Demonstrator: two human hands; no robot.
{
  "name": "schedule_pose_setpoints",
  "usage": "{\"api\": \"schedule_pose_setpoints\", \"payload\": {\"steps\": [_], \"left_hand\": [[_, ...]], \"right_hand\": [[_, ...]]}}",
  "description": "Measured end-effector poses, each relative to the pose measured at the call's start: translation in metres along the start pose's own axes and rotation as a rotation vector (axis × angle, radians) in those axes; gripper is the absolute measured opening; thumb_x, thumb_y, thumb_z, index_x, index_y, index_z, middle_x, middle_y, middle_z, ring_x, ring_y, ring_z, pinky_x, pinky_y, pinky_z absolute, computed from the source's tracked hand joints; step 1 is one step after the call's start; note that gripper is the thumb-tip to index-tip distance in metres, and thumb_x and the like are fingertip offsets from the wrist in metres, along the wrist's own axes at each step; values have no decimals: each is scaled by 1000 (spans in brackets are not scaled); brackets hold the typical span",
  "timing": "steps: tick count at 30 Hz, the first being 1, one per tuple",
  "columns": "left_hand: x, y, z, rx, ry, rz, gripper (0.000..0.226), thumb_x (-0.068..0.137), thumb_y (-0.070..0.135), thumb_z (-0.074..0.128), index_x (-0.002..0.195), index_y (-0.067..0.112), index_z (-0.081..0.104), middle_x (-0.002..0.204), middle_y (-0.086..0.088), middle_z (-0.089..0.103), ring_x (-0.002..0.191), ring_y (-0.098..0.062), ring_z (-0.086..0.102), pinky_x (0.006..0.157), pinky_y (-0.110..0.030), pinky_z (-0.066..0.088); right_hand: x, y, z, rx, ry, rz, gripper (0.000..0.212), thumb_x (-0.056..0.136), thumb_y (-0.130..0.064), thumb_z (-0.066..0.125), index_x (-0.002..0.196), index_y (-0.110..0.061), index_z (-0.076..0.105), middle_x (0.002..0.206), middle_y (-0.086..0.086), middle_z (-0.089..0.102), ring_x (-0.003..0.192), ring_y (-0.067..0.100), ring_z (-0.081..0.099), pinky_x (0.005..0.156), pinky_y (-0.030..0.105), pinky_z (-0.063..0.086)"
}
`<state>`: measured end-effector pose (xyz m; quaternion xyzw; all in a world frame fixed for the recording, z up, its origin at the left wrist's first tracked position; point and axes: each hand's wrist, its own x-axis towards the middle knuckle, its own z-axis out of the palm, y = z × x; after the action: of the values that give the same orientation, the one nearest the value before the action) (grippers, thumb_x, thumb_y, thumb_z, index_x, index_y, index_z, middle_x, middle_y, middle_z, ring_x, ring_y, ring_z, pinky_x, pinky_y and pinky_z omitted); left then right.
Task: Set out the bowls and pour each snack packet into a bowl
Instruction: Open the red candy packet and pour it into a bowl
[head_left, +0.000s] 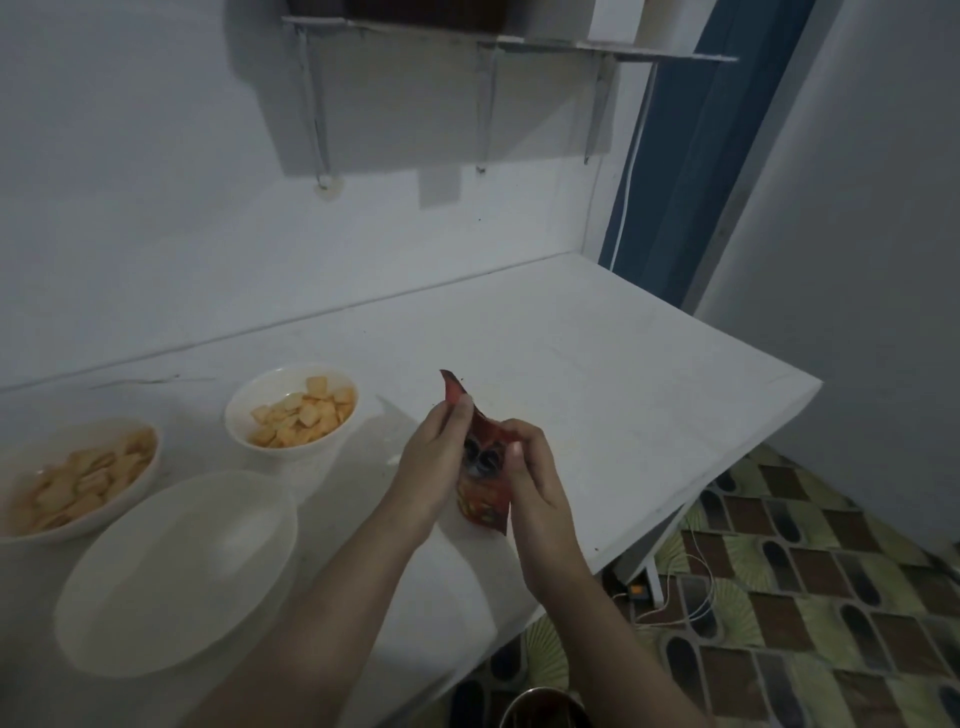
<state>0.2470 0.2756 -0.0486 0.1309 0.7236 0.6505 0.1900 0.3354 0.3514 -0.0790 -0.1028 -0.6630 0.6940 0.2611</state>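
Nearest the camera, a metal pot rim (543, 709) shows at the bottom edge, below the forearms, over the patterned floor (810, 597).

Both forearms reach forward over the white worktop (623, 374). The left hand (434, 465) and the right hand (530, 478) hold a red snack packet (480, 499) between them, just above the worktop. The left fingers (460, 410) are together, clamped on the packet's upper strip, which stands up past the fingertips as a torn red flap. The right fingers (511, 439) are curled and pinched on the packet's right edge, thumb on the near face. The packet's body hangs below and between the two sets of fingers, its mouth pulled open into a dark gap just under them; its bottom corner lies near the right wrist.

Left of the left fingers and nearer the camera, an empty white bowl (176, 571) sits on the worktop. Further left, at the frame's edge, a second bowl (78, 483) holds pale square crackers. Beyond the empty bowl, and left of the left fingers, a third bowl (293, 408) also holds square crackers.

Beyond the fingers, the worktop runs to a white wall, where a shelf (509, 44) hangs on brackets. A blue door frame (691, 156) stands at the far right.
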Motion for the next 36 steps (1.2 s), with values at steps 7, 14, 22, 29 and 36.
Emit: {"api": "schedule_pose_setpoints", "payload": {"steps": [7,14,22,29,36], "left_hand": [[2,7,-3,43,-19,35,22,100,35,44,89,25,61,92,1,67,94,-15,63,89,-38,54],[8,14,-5,51,-38,8,26,99,33,44,88,15,59,87,-3,63,84,-14,60,92,-43,50],[9,17,-10,45,-42,18,25,100,33,44,80,23,57,86,1,62,84,-13,60,90,-39,50],[4,17,-11,43,-53,59,23,96,25,47,77,20,59,79,0,61,82,-17,60,92,-48,51],[-10,15,-11,171,-142,399,29,98,13,49,71,24,53,72,12,49,72,-11,53,68,-29,45]], "right_hand": [[4,1,-2,90,-36,49,39,99,-45,40,123,-18,54,122,6,61,118,24,59,100,42,49],[9,0,-4,58,-31,26,33,103,-34,33,116,-16,57,108,-8,65,108,9,62,85,19,51],[10,-3,0,39,-27,28,32,101,-34,36,114,-16,59,107,-8,66,105,7,63,81,16,50],[14,-8,3,-14,-8,58,30,105,-30,37,108,-16,63,105,-2,68,105,14,64,91,31,53],[25,-24,-5,-32,-48,60,22,103,-31,46,104,-13,57,103,8,62,96,21,62,82,44,53]]}}
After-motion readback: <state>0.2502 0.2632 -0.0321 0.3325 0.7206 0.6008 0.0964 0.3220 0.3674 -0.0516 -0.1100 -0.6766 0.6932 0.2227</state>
